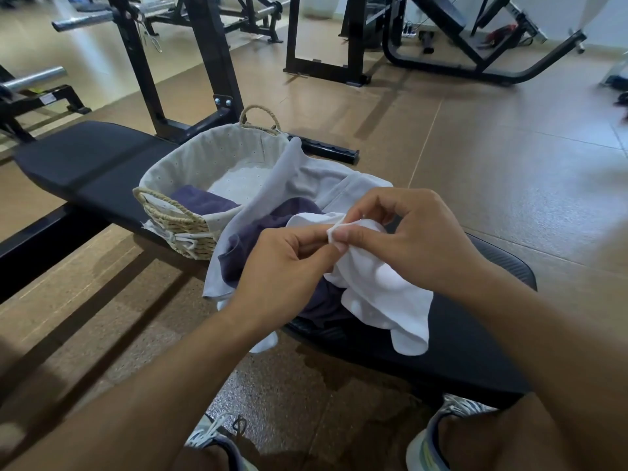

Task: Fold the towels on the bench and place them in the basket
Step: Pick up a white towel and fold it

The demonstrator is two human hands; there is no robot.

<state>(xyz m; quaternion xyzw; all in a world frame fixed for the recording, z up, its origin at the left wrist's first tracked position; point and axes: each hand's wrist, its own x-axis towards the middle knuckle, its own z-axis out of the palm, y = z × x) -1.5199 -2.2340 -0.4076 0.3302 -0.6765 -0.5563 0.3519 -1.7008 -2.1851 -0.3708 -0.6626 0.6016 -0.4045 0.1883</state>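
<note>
A: Hands?

B: Left hand (289, 256) and right hand (401, 239) both pinch one corner of the white towel (380, 294), which lies crumpled on the tabletop (475, 351).

A: Handling?

B: Judged light, soft and limp; take it by the corners to spread it.

A: Beyond it?

B: A dark purple towel (258, 243) on a pale grey one (316, 178), unfolded. The wicker basket (176, 222), lined, holds one folded purple towel (200, 200).
</note>
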